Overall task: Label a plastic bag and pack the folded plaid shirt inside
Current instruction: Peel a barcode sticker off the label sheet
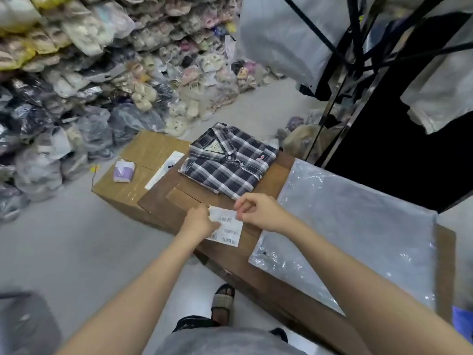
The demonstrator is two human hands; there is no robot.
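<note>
We see a pale grey floor [256, 111], heaps of bagged shoes [115, 60] stacked high on the left, and a black garment rack [358, 47] at the right.

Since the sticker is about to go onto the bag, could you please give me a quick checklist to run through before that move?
1. Label sheet held: ok, left hand grips it.
2. Sticker peeled free: cannot tell; right hand pinches at its top edge.
3. Plastic bag within reach and flat: ok, on the cardboard box to the right.
4. Bag surface clear for labelling: ok.
5. Plaid shirt folded and ready: ok, beyond the hands.
6. Shirt apart from bag: ok.
</note>
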